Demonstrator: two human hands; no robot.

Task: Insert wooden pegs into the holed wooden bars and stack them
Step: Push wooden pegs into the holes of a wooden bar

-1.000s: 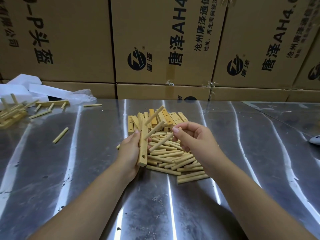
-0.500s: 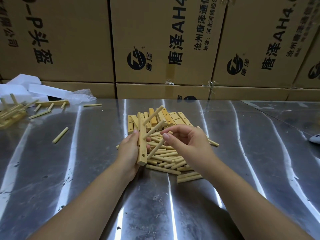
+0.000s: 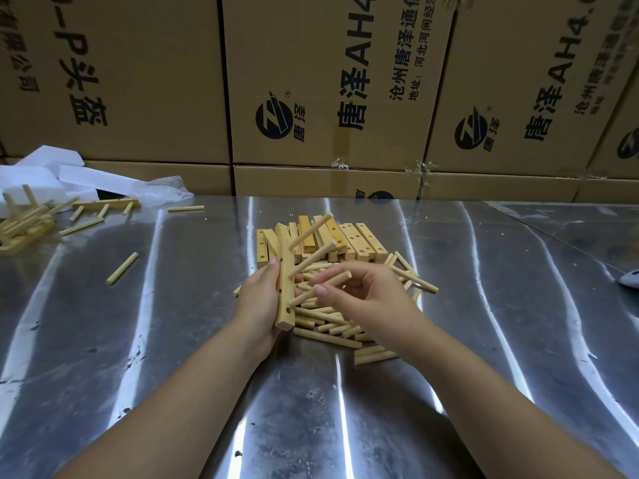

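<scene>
Above the steel worktop, the left hand grips a holed wooden bar upright, two pegs already seated in it. The right hand pinches a third peg, its tip at a lower hole. Entered askew, it could jam, or slip into the loose pegs below.

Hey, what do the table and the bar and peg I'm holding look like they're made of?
Table: bare metal, probably stainless steel; shiny, with streaky reflections and scuffs. Bar in the left hand and peg in the right hand: pale wood, matte, seemingly unvarnished; no shine.
</scene>
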